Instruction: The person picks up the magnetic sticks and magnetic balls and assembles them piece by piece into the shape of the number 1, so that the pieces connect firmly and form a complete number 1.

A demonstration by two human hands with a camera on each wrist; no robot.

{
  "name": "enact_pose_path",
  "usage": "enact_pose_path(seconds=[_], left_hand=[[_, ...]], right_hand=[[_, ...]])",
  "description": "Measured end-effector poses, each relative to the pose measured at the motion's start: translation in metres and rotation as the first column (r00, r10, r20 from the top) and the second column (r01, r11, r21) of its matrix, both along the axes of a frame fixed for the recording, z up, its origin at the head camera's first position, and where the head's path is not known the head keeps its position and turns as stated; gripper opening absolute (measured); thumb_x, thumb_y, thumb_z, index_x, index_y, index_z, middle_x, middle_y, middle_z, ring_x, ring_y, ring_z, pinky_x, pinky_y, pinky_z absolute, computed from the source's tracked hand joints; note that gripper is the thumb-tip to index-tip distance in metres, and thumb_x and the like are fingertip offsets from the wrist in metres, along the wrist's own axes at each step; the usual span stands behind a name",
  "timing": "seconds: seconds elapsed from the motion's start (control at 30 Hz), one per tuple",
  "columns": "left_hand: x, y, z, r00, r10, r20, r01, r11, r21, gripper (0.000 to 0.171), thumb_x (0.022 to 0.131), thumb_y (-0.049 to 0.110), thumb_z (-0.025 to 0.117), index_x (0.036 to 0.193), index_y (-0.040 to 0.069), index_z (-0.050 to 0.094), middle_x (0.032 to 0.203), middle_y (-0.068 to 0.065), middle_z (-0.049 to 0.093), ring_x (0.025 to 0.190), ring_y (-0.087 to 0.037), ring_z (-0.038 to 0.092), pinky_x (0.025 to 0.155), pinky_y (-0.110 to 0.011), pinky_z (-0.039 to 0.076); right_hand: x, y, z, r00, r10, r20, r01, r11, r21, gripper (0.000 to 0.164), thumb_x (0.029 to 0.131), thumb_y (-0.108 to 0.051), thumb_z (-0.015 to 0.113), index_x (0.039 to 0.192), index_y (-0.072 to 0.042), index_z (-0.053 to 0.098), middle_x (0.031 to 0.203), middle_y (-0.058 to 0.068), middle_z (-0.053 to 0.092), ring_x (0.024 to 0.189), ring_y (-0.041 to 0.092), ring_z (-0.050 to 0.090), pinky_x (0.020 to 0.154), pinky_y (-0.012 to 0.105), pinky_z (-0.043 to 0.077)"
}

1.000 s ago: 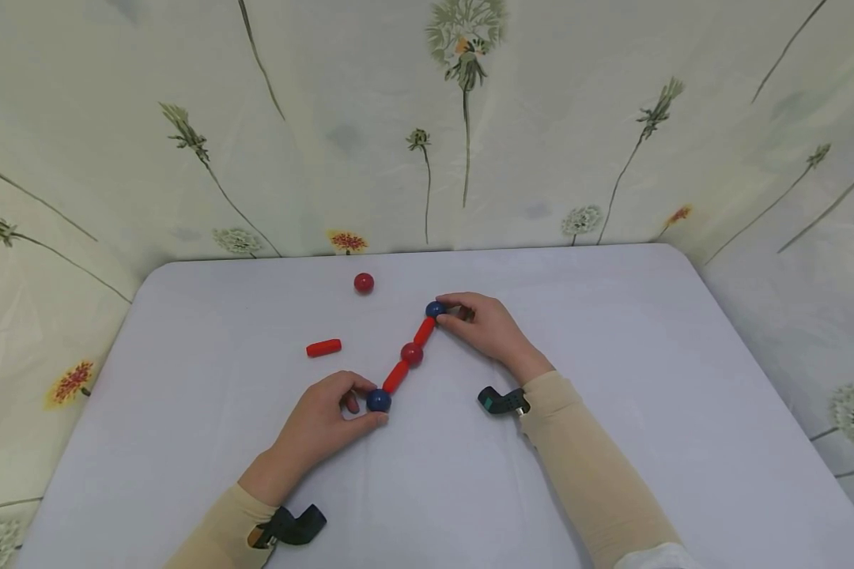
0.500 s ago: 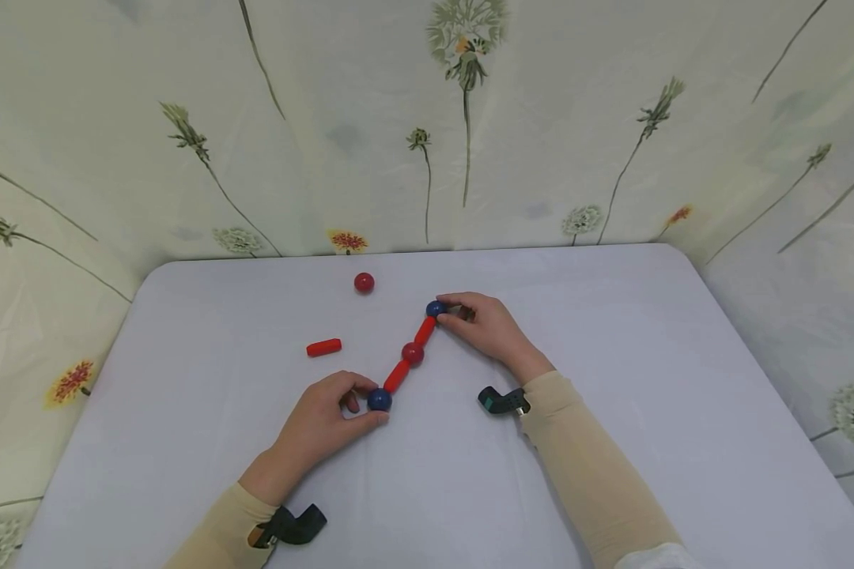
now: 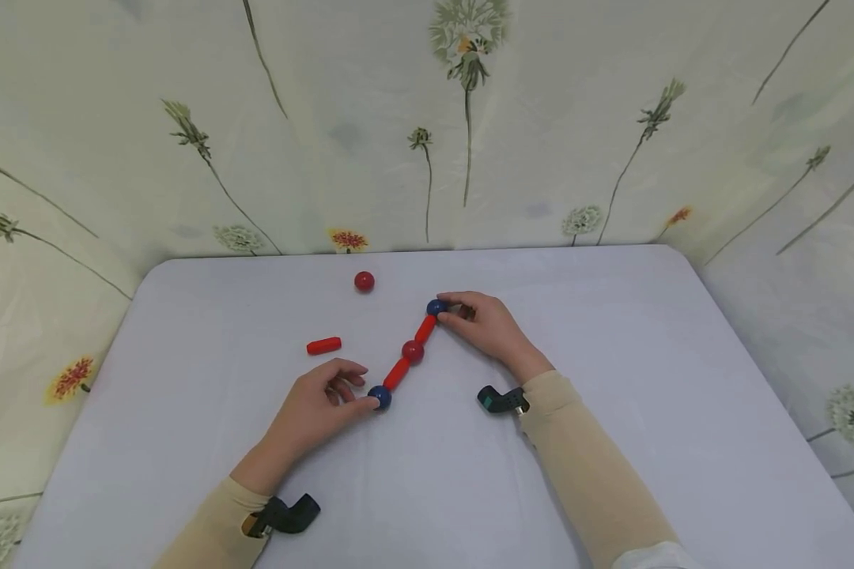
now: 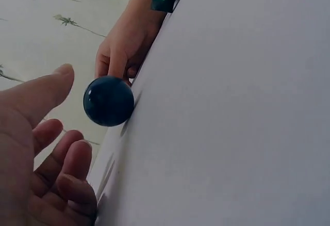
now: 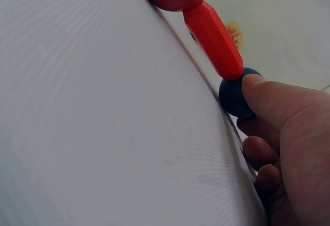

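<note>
A straight chain lies slantwise on the table in the head view: a near blue ball, a red rod, a red ball, another red rod and a far blue ball. My right hand pinches the far blue ball between thumb and fingers; the right wrist view shows the thumb pressed on it. Beside the near blue ball is my left hand, thumb and fingers spread. In the left wrist view a gap shows between that ball and the thumb.
A loose red rod lies to the left of the chain. Farther back sits a single red ball. The white-covered table ends at a flowered backdrop. Dark devices are strapped at both wrists.
My left fingers have lifted off the near blue ball and spread apart, the hand shifting slightly left. The right hand keeps its pinch on the far blue ball, and the chain stays in place.
</note>
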State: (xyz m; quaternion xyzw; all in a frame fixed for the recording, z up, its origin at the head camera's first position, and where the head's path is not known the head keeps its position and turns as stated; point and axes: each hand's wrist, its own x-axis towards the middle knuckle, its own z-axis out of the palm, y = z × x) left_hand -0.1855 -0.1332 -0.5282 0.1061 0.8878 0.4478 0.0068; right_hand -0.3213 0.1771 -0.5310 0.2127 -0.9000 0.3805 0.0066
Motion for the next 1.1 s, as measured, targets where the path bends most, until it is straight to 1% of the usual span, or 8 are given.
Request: enact_pose_path(seconds=[0.1,0.17,0.3,0.43,0.53,0.63,0.9,1.1], left_hand=[[-0.003,-0.008,0.005,0.999,0.047,-0.025,-0.046,0.998,0.044,0.044,0.081,0.049,0.079,0.115,0.024,0.067,0.097,0.012,0.066,0.08,-0.01,0.06,0.069,-0.032,0.052],[-0.007,-0.016,0.009,0.995,0.088,-0.053,-0.086,0.995,0.047,0.042,0.083,0.048,0.077,0.114,0.022,0.067,0.097,0.01,0.066,0.081,-0.01,0.059,0.071,-0.032,0.051],[-0.016,-0.032,0.012,0.979,0.178,-0.102,-0.176,0.984,0.023,0.032,0.087,0.043,0.074,0.112,0.024,0.068,0.101,0.009,0.064,0.089,-0.011,0.057,0.075,-0.034,0.047],[-0.022,-0.043,0.01,0.964,0.247,-0.101,-0.249,0.968,-0.006,0.027,0.089,0.039,0.073,0.112,0.024,0.07,0.109,0.006,0.062,0.101,-0.016,0.054,0.081,-0.039,0.046],[-0.026,-0.047,0.008,0.961,0.257,-0.098,-0.261,0.965,-0.023,0.03,0.089,0.035,0.074,0.116,0.022,0.07,0.114,0.003,0.061,0.108,-0.02,0.054,0.087,-0.044,0.047],[-0.03,-0.049,0.006,0.962,0.25,-0.107,-0.255,0.966,-0.039,0.033,0.089,0.032,0.075,0.119,0.02,0.069,0.118,0.0,0.061,0.111,-0.022,0.054,0.092,-0.047,0.046],[-0.036,-0.05,0.004,0.967,0.234,-0.106,-0.24,0.97,-0.049,0.035,0.088,0.032,0.076,0.12,0.018,0.069,0.12,-0.003,0.062,0.113,-0.024,0.055,0.095,-0.047,0.045],[-0.035,-0.051,0.003,0.971,0.226,-0.075,-0.231,0.971,-0.068,0.037,0.088,0.034,0.075,0.121,0.019,0.068,0.121,-0.003,0.063,0.111,-0.023,0.056,0.096,-0.046,0.045]], right_hand=[[0.0,0.0,-0.001,1.0,0.0,0.003,0.0,1.0,0.001,0.041,0.092,-0.044,0.069,0.13,-0.028,0.066,0.097,-0.009,0.065,0.084,0.012,0.056,0.073,0.032,0.048],[0.0,0.0,-0.001,1.0,-0.003,0.002,0.003,1.0,-0.001,0.041,0.092,-0.043,0.069,0.129,-0.028,0.066,0.096,-0.009,0.064,0.084,0.013,0.056,0.073,0.033,0.048],[0.001,0.0,-0.002,1.0,-0.006,0.001,0.006,1.0,-0.005,0.04,0.092,-0.042,0.07,0.129,-0.028,0.066,0.096,-0.009,0.064,0.083,0.013,0.056,0.073,0.033,0.049],[0.0,0.0,-0.003,1.0,-0.008,-0.005,0.008,1.0,0.002,0.04,0.092,-0.041,0.07,0.129,-0.028,0.066,0.096,-0.01,0.064,0.083,0.013,0.056,0.073,0.033,0.049],[-0.001,0.0,-0.003,1.0,-0.007,-0.008,0.007,1.0,0.006,0.04,0.092,-0.041,0.069,0.13,-0.028,0.066,0.095,-0.01,0.064,0.083,0.013,0.056,0.073,0.033,0.049],[-0.001,0.0,-0.003,1.0,-0.003,-0.012,0.003,1.0,0.008,0.04,0.092,-0.042,0.069,0.13,-0.028,0.066,0.094,-0.009,0.064,0.083,0.013,0.056,0.072,0.033,0.049],[0.0,0.001,-0.002,1.0,0.004,-0.014,-0.004,1.0,-0.001,0.041,0.092,-0.045,0.068,0.129,-0.028,0.066,0.093,-0.009,0.064,0.082,0.013,0.055,0.072,0.033,0.048],[0.001,0.0,-0.002,1.0,0.004,-0.013,-0.004,1.0,-0.01,0.04,0.092,-0.043,0.069,0.129,-0.028,0.066,0.094,-0.009,0.064,0.083,0.013,0.055,0.072,0.034,0.049]])
